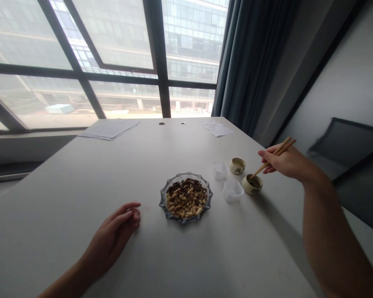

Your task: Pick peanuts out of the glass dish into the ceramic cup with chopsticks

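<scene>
Over on the right, the person's right hand [287, 163] pinches a pair of wooden chopsticks [260, 169] between its fingers, the tips dipping into the nearer ceramic cup [252, 189]; I can't make out whether they grip anything in there. The other cup [237, 169] stands just behind it, and two clear plastic containers [232, 194] sit to their left. In the middle of the white surface [81, 186] is a scalloped glass bowl [163, 200] full of peanuts [182, 205] and dark, slender pieces [191, 183]. The left hand [118, 231] is near the bowl, bare, its fingers loosely curled, the forefinger straighter.
</scene>
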{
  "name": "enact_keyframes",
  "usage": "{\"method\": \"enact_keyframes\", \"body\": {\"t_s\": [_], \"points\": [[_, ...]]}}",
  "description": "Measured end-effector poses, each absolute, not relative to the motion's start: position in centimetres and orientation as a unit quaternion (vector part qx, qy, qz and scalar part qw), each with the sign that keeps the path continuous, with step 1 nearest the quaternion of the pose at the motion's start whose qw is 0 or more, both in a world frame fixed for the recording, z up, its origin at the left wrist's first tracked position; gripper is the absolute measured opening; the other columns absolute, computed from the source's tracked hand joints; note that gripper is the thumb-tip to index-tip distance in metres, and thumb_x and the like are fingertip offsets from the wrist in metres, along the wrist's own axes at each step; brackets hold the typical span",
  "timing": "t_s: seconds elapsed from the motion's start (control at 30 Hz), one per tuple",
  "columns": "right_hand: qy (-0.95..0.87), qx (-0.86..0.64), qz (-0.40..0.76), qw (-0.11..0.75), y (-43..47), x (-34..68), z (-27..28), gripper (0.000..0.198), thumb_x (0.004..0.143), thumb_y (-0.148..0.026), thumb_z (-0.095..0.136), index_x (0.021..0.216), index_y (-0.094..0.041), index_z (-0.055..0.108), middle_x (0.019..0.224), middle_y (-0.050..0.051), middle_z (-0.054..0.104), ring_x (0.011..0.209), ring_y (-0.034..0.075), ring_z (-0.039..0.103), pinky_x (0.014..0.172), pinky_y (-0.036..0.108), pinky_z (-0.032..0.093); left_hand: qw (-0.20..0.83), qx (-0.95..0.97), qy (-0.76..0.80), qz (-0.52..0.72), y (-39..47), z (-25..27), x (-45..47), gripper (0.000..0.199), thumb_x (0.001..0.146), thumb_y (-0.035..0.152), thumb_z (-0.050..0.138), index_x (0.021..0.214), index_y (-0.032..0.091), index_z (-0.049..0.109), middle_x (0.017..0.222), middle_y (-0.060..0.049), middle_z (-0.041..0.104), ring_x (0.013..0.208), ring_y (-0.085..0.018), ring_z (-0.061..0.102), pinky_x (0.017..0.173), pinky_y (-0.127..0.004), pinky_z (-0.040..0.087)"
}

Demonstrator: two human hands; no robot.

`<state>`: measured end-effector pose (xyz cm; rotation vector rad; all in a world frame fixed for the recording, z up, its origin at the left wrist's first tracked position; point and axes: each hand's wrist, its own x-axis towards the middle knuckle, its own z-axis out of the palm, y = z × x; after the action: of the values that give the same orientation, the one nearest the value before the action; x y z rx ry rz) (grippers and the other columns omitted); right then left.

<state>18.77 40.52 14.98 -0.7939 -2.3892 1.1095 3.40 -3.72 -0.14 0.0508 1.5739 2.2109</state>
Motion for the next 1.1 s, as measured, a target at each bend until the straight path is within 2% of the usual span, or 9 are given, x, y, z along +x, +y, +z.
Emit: {"method": "enact_keyframes", "body": {"t_s": [0.13, 0.2, 0.33, 0.47, 0.6, 0.73, 0.83, 0.93, 1.1], "points": [[-0.851, -0.232, 0.372, 0.289, 38.4, 18.7, 15.8, 0.038, 0.088, -0.052, 0.069, 0.078, -0.016, 0.069, 0.075, 0.013, 0.075, 0.062, 0.023, 0.075, 0.056, 0.030, 0.062, 0.219, 0.019, 0.554, 0.803, -3.8, -0.4, 3.2, 0.026, 0.070, 0.024, 0.083, 0.096, 0.018, 0.078, 0.072, -0.004, 0.063, 0.070, -0.016, 0.055, 0.061, -0.020, 0.051], [-0.846, -0.179, 0.404, 0.300, 36.6, 18.3, 15.7, 0.040, 0.088, -0.056, 0.068, 0.081, -0.017, 0.072, 0.077, 0.013, 0.077, 0.066, 0.024, 0.076, 0.059, 0.032, 0.063, 0.221, 0.024, 0.549, 0.805, -3.9, -0.6, 3.2, 0.025, 0.072, 0.024, 0.083, 0.096, 0.018, 0.077, 0.072, -0.004, 0.063, 0.070, -0.016, 0.054, 0.063, -0.020, 0.051], [-0.865, -0.058, 0.462, 0.188, 32.4, 16.8, 13.9, 0.042, 0.090, -0.056, 0.065, 0.083, -0.016, 0.076, 0.076, 0.010, 0.078, 0.067, 0.022, 0.075, 0.059, 0.030, 0.062, 0.216, 0.036, 0.555, 0.803, -3.9, -0.6, 3.3, 0.023, 0.075, 0.025, 0.081, 0.096, 0.018, 0.077, 0.072, -0.004, 0.063, 0.070, -0.016, 0.054, 0.061, -0.020, 0.049], [-0.891, 0.034, 0.441, 0.101, 29.6, 15.6, 11.9, 0.038, 0.094, -0.050, 0.062, 0.081, -0.017, 0.075, 0.077, 0.007, 0.077, 0.068, 0.019, 0.074, 0.061, 0.027, 0.058, 0.215, 0.039, 0.555, 0.803, -3.9, -0.4, 3.4, 0.023, 0.075, 0.026, 0.081, 0.096, 0.017, 0.077, 0.072, -0.004, 0.062, 0.069, -0.016, 0.053, 0.061, -0.021, 0.048], [-0.914, 0.013, 0.395, 0.089, 29.3, 15.7, 11.9, 0.038, 0.097, -0.048, 0.058, 0.079, -0.018, 0.074, 0.072, 0.006, 0.076, 0.066, 0.019, 0.073, 0.058, 0.026, 0.054, 0.221, 0.041, 0.546, 0.807, -3.9, -0.3, 3.5, 0.021, 0.076, 0.026, 0.080, 0.096, 0.017, 0.077, 0.071, -0.004, 0.062, 0.069, -0.016, 0.052, 0.062, -0.022, 0.048], [-0.913, -0.022, 0.397, 0.094, 29.9, 16.2, 12.6, 0.038, 0.097, -0.047, 0.057, 0.080, -0.017, 0.073, 0.071, 0.006, 0.075, 0.066, 0.019, 0.073, 0.058, 0.025, 0.054, 0.225, 0.042, 0.543, 0.808, -3.9, -0.3, 3.6, 0.020, 0.077, 0.025, 0.079, 0.095, 0.017, 0.077, 0.071, -0.004, 0.062, 0.069, -0.016, 0.052, 0.063, -0.021, 0.047], [-0.907, 0.005, 0.407, 0.105, 29.7, 15.9, 12.2, 0.034, 0.096, -0.045, 0.060, 0.083, -0.017, 0.074, 0.074, 0.005, 0.076, 0.068, 0.018, 0.073, 0.060, 0.024, 0.054, 0.222, 0.043, 0.548, 0.806, -3.9, -0.4, 3.6, 0.019, 0.078, 0.025, 0.078, 0.096, 0.017, 0.076, 0.072, -0.004, 0.062, 0.070, -0.016, 0.052, 0.063, -0.021, 0.048], [-0.912, 0.044, 0.400, 0.080, 29.1, 15.5, 11.4, 0.034, 0.096, -0.045, 0.060, 0.082, -0.017, 0.075, 0.074, 0.004, 0.076, 0.067, 0.017, 0.071, 0.061, 0.025, 0.053, 0.221, 0.047, 0.548, 0.805, -3.9, -0.5, 3.5, 0.020, 0.079, 0.025, 0.078, 0.096, 0.017, 0.076, 0.072, -0.004, 0.062, 0.069, -0.016, 0.052, 0.062, -0.022, 0.047], [-0.927, 0.014, 0.364, 0.087, 29.0, 15.8, 11.7, 0.039, 0.098, -0.046, 0.056, 0.077, -0.017, 0.072, 0.068, 0.004, 0.073, 0.062, 0.017, 0.070, 0.056, 0.025, 0.049, 0.221, 0.047, 0.541, 0.810, -3.9, -0.5, 3.5, 0.020, 0.078, 0.024, 0.078, 0.096, 0.016, 0.076, 0.072, -0.005, 0.062, 0.069, -0.016, 0.052, 0.062, -0.022, 0.047]]}}
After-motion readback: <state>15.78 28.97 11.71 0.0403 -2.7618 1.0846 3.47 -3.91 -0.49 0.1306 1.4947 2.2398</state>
